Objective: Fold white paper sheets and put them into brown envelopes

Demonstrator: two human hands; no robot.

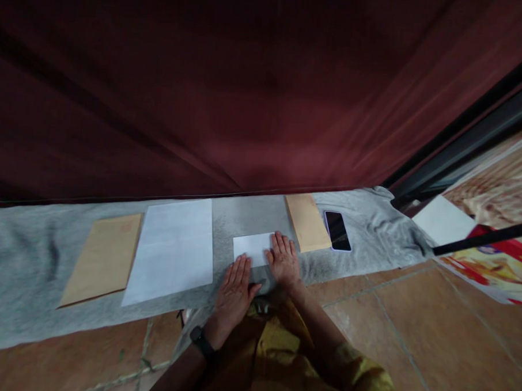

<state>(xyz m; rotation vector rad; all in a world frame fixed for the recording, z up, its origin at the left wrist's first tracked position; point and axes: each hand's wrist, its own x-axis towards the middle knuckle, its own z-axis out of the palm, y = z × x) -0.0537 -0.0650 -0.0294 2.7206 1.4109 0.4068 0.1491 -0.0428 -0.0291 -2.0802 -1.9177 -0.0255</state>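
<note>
A dark maroon curtain (265, 103) hangs before me, dimly lit, nearly black toward the top. Rumpled grey cloth (374, 229) runs in a strip along its foot. Terracotta floor tiles (458, 331) lie below; a black bar (484, 240) slants at my right.

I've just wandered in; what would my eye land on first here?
Probably the dark red cloth, which fills most of the upper half of the view. Next, the small white paper below it, with the left hand at its lower left and the right hand at its right end. Then perhaps the large white sheet to the left and the phone farther right.
</note>
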